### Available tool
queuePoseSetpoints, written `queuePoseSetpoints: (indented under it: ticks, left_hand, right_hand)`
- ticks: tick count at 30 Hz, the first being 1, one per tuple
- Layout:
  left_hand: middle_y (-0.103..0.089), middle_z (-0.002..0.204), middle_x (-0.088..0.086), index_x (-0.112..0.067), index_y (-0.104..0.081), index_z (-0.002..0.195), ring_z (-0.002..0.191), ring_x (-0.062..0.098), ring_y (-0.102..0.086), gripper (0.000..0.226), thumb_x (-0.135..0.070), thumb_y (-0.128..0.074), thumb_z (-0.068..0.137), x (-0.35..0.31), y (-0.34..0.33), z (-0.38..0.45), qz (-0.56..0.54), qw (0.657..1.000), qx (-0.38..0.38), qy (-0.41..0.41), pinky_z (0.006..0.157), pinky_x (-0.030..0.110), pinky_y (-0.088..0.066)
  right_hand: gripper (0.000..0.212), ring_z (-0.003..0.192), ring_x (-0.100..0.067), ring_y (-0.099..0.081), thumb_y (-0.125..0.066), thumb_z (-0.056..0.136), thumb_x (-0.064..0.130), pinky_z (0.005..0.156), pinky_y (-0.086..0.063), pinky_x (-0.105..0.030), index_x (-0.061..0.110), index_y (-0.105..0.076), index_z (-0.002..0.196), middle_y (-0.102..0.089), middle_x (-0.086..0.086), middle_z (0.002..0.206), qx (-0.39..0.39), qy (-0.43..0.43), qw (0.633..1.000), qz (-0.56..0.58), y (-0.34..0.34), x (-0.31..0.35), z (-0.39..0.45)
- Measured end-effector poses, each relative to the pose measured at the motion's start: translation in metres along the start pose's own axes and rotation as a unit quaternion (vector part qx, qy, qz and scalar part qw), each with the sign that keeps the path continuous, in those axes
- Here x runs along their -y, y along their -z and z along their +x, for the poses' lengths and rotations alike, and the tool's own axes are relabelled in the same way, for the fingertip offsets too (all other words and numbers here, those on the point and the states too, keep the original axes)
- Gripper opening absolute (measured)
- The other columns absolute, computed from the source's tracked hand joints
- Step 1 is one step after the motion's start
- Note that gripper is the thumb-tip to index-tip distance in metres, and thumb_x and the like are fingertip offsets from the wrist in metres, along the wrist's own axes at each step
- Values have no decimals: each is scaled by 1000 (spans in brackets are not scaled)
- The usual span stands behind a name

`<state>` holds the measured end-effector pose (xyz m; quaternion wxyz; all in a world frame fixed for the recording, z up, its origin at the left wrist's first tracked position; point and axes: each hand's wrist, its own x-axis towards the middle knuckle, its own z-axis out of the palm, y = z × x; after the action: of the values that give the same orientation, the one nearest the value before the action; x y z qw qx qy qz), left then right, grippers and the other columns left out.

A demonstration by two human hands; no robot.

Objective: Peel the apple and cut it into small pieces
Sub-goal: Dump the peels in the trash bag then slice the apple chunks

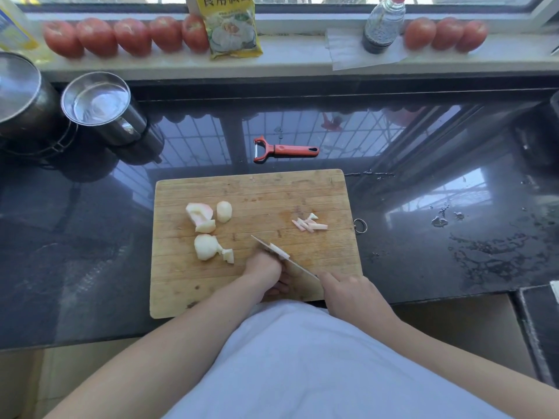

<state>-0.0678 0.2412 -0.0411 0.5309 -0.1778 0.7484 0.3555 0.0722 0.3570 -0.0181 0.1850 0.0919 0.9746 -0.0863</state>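
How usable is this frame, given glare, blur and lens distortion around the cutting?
Head view: daylight from the window reflects its grille as glare on the dark countertop; wide-angle bending curves the sill and its tomatoes, which look soft; the cutting board and apple pieces are evenly lit and readable; the left hand hides what the knife, held by the right hand, is cutting.

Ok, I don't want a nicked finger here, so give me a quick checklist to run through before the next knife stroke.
1. Right hand grips the broad steel knife: ok.
2. Left hand fingertips clear of the blade: cannot tell, they are hidden behind it.
3. Pale apple piece under the blade: ok.
4. Rectangular wooden cutting board flat on the counter: ok.
5. Bigger peeled apple chunks away from the blade: ok.
6. Red-handled peeler off the board: ok.
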Motion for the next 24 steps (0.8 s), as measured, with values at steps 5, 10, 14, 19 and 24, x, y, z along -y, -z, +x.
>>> queuePoseSetpoints:
  ticks: [5,10,14,19,24]
  left_hand:
    - [-73,90,25,2,-64,91,64,31,-64,38,-16,-34,108,-4,-1,-1,31,999,10,17,58,29,-49]
    - [-69,57,13,8,-68,94,46,20,-66,41,-13,-37,109,-6,3,-3,57,998,-8,3,47,22,-51]
    - [-65,57,10,2,-66,96,37,17,-59,36,-13,-36,109,-10,5,-7,76,997,3,8,41,23,-45]
    - [-71,77,22,4,-66,91,55,29,-62,39,-14,-36,108,-10,2,-3,42,998,13,41,56,30,-49]
    - [-74,98,27,6,-70,97,68,34,-67,43,-18,-36,108,-10,2,0,36,999,13,36,59,31,-51]
  right_hand:
    - [21,76,-34,-63,-60,84,25,51,-36,-33,18,-47,99,-67,-3,88,37,-37,999,-1,-12,9,19]
    - [23,88,-38,-61,-48,85,28,62,-29,-36,15,-53,104,-67,-6,95,1,-38,995,94,-7,21,37]
    - [48,60,-36,-47,-15,69,52,52,-28,-34,16,-45,79,-51,-7,68,-43,-6,990,134,8,10,7]
    - [34,41,-28,-29,-30,74,38,42,-9,-23,14,-54,72,-55,-7,51,-68,15,994,80,9,9,5]
    - [46,84,-35,-63,-27,84,45,60,-36,-35,16,-50,112,-66,-9,98,54,-10,997,56,0,5,7]
